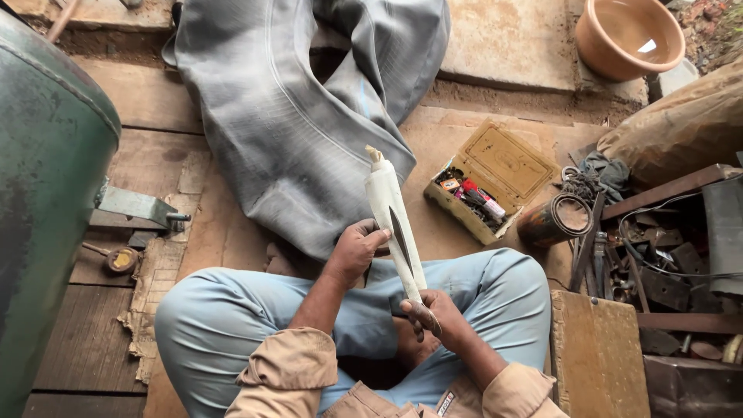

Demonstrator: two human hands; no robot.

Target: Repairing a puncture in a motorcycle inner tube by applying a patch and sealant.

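I sit cross-legged in light blue trousers. Both hands hold a long white roll [386, 203] that stands tilted above my lap, its top end frayed. My left hand [356, 248] grips the roll at its middle, thumb against the side. My right hand [428, 315] holds the roll's lower end together with a pair of scissors [405, 248], whose dark blade lies along the roll. A large grey rubber inner tube [294, 116] is heaped on the boards just beyond my knees.
A green metal tank [46, 193] fills the left side. An open yellowish box of small items [486, 186] and a rusty tin [553, 220] lie to the right. Scrap metal and wires [665, 263] pile at far right. An orange bowl [628, 35] stands at top right.
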